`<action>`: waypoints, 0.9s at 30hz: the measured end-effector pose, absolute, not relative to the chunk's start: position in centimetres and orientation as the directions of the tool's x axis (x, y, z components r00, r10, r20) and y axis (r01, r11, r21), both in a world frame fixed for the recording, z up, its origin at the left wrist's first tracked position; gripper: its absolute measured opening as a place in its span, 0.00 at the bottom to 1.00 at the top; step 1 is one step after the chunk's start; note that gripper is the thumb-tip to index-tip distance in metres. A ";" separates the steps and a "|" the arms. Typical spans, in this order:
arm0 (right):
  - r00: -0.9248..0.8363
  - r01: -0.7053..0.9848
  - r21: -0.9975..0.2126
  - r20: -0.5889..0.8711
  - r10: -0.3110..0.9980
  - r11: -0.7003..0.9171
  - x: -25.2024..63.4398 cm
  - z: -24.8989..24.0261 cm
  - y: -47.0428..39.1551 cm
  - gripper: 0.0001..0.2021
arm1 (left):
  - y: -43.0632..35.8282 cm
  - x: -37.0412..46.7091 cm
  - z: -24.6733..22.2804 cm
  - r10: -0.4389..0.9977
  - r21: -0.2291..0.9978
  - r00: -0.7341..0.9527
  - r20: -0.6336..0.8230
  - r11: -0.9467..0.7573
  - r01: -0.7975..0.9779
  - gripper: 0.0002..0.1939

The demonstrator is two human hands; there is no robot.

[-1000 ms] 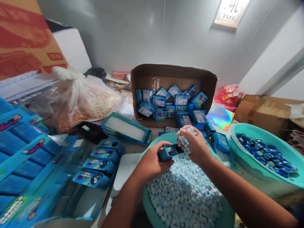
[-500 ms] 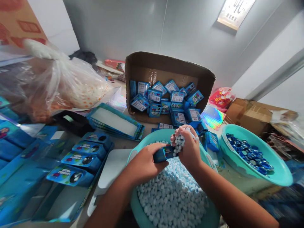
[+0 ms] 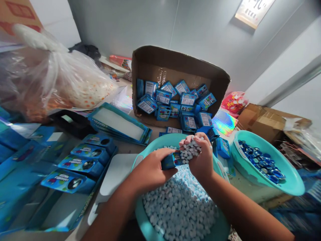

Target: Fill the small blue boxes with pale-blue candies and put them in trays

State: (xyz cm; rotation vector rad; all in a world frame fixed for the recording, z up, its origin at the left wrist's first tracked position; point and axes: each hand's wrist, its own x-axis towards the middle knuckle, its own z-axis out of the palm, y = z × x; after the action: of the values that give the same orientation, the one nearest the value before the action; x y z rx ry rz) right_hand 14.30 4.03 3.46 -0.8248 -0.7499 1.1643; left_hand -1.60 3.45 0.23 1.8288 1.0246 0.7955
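Observation:
My left hand [image 3: 156, 167] is closed around a small blue candy box [image 3: 168, 161], tilted with its end toward my right hand. Cupped in my right hand [image 3: 203, 155] is a heap of pale candies [image 3: 190, 150], held right against the end of the box. Both hands are over a turquoise basin [image 3: 144, 214] filled with the same white and pale blue candies [image 3: 180, 207]. Whether candies are passing into the box is hard to make out.
Behind the basin, a cardboard box [image 3: 175, 62] on its side holds several blue candy boxes. To the right, another turquoise basin [image 3: 292, 177] contains shiny blue round pieces [image 3: 262, 162]. At left are a display tray [image 3: 57, 211] with several boxes, stacked trays [image 3: 117, 124] and a plastic bag [image 3: 65, 77].
My right hand has tilted, showing more of the candies in its palm beside the box. My left hand keeps its hold. The whole view has shifted slightly.

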 end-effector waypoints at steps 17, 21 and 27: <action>0.193 -0.521 -0.827 0.128 0.973 0.212 14.4 2.4 3.5 0.06 | 3.5 -1.5 0.2 0.863 0.893 0.488 0.131 -0.316 0.320 0.26; 0.230 -0.510 -0.831 0.118 0.966 0.223 14.2 2.4 3.8 0.09 | 3.4 -1.4 0.3 0.857 0.887 0.491 0.155 -0.339 0.312 0.25; 0.241 -0.465 -0.865 0.082 0.967 0.189 14.2 2.8 3.7 0.17 | 3.3 -1.6 0.5 0.848 0.885 0.503 0.165 -0.352 0.304 0.26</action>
State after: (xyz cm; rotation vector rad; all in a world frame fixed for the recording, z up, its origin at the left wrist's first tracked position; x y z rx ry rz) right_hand 14.22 3.74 2.76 -0.8335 -0.7516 1.1521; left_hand -1.58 3.31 0.54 1.8939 0.9533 0.8052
